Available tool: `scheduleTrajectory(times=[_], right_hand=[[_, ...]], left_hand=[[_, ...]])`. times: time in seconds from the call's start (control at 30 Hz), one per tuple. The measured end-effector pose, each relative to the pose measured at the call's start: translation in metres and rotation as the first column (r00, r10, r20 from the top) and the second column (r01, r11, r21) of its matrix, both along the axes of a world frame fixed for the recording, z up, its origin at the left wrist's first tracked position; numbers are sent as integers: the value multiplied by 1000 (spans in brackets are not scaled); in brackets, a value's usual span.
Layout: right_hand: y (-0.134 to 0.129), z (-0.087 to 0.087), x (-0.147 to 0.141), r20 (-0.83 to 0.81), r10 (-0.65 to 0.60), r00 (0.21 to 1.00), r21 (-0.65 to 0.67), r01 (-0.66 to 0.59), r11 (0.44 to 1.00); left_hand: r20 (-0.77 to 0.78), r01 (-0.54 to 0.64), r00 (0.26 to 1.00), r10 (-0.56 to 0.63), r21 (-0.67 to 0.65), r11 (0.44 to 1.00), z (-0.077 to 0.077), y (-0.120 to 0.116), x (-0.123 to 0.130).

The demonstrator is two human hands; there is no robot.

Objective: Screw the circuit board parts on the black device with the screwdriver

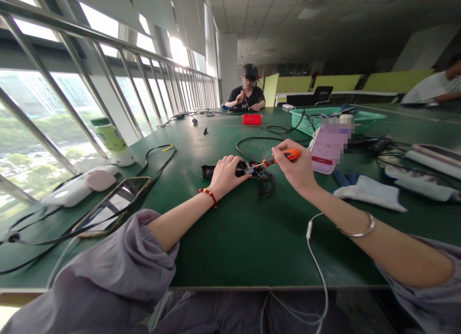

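My left hand [227, 174] is wrapped over a black cylindrical device [208, 171], pressing it to the green table. At the device's right end an opened part shows a small grey piece [249, 170] and thin wires. A black cable [265, 186] loops beside it. Closed around an orange-and-black screwdriver [290, 154], my right hand [298, 169] holds the tool nearly level, its shaft pointing left. The tip reaches the opened end near my left fingers; whether it sits in a screw is too small to tell. My palm hides the device's middle.
To the right stand a pink phone [329, 149], a green basket [302, 122] of cables and pale gloves [374, 192]. A phone [115, 206], a white device [84, 185] and a cup [111, 142] lie left. A red tray [252, 119] and a co-worker [248, 96] are farther back.
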State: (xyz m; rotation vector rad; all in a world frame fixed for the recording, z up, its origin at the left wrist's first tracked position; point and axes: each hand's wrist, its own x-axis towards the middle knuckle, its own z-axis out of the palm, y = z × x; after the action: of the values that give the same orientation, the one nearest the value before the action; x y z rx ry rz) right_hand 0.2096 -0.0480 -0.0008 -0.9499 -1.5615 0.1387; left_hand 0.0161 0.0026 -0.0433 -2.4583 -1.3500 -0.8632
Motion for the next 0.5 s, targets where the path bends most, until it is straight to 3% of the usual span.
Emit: scheduleTrajectory(times=[0.17, 0.33, 0.5], right_hand=[[-6, -1, -3, -35, 66, 997, 74, -63, 995], [-9, -1, -3, -30, -49, 998, -87, 46, 995], [-10, 0, -2, -49, 66, 997, 3, -66, 998]], left_hand=[[4, 9, 1000, -9, 10, 1000, -1, 0, 0], [10, 12, 1000, -12, 4, 1000, -1, 0, 0], [10, 13, 1000, -13, -2, 1000, -1, 1, 0]])
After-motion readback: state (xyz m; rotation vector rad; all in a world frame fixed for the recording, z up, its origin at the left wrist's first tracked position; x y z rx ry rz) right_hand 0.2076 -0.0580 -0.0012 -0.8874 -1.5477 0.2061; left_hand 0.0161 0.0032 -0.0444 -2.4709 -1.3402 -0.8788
